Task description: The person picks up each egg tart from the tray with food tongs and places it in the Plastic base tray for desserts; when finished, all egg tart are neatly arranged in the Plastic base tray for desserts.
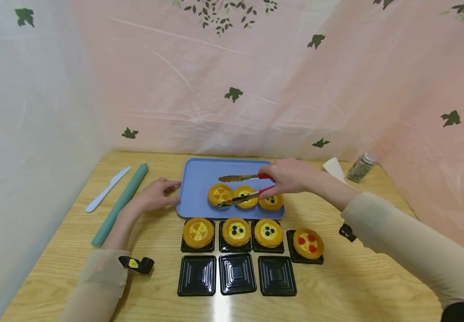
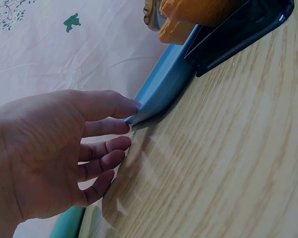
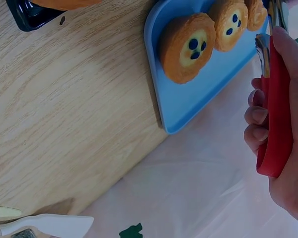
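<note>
My right hand (image 1: 290, 175) grips red-handled metal tongs (image 3: 280, 106) above the blue tray (image 1: 199, 170). The tongs' arms are spread apart, the lower one passing over the tarts. On the tray sit a tart with yellow fruit pieces (image 1: 220, 195) and two blueberry tarts, the right one (image 3: 187, 48) partly behind the hand in the head view. At the tray's left edge is my left hand (image 1: 157, 194), with thumb and index fingertips touching the rim and the other fingers loosely bent. Before the tray, a yellow-fruit tart (image 1: 198, 232) and two blueberry tarts (image 1: 236, 231) rest on black square bases.
A red-berry tart (image 1: 308, 243) sits on a black base at right. Three bare black bases (image 1: 237, 273) form the front row. Left lie a green rolling pin (image 1: 121, 203) and a pale knife (image 1: 108, 189); back right, a white spatula (image 1: 334, 168) and a shaker jar (image 1: 361, 168).
</note>
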Tool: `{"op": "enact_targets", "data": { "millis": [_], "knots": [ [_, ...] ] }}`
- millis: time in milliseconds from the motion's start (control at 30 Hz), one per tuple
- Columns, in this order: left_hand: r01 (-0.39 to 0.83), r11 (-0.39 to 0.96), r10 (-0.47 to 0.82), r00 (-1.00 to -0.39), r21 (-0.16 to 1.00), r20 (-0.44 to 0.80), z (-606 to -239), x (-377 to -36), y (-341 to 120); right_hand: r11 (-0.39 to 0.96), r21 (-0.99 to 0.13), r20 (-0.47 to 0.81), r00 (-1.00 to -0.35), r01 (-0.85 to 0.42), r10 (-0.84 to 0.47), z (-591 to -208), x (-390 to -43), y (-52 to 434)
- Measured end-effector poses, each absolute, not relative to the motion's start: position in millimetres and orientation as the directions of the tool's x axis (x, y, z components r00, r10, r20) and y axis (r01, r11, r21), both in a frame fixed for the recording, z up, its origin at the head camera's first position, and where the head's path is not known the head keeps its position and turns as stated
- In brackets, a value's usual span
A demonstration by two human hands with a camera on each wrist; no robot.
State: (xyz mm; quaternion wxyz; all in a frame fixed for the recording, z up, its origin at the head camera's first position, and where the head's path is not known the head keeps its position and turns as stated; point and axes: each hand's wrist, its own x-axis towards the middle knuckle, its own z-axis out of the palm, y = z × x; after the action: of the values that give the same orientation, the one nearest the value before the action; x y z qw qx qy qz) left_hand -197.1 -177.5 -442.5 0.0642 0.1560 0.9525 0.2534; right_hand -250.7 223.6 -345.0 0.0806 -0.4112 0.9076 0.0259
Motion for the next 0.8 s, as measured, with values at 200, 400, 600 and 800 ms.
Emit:
{"op": "enact_targets", "data": {
  "millis": [200,400,600,800],
  "knots": [
    [0.278,0.817,0.34,-0.94,0.506,-0.033,-443.7,-197.8,-176.9,0.643,-0.008,-0.161,-0.634,-0.765,-0.756,-349.3,-250.7,222.3],
    [0.271,0.822,0.336,-0.941,0.501,-0.044,-444.5,-197.9,-175.5,0.629,0.004,-0.152,-0.622,-0.778,-0.768,-351.2,-250.8,221.2],
    [0.262,0.823,0.331,-0.942,0.504,-0.052,-444.5,-197.8,-175.8,0.632,0.028,-0.15,-0.628,-0.775,-0.764,-350.7,-250.2,219.8],
    [0.259,0.824,0.329,-0.943,0.504,-0.053,-444.0,-197.8,-176.0,0.625,0.032,-0.149,-0.623,-0.78,-0.768,-352.0,-250.9,220.3]
  ]
}}
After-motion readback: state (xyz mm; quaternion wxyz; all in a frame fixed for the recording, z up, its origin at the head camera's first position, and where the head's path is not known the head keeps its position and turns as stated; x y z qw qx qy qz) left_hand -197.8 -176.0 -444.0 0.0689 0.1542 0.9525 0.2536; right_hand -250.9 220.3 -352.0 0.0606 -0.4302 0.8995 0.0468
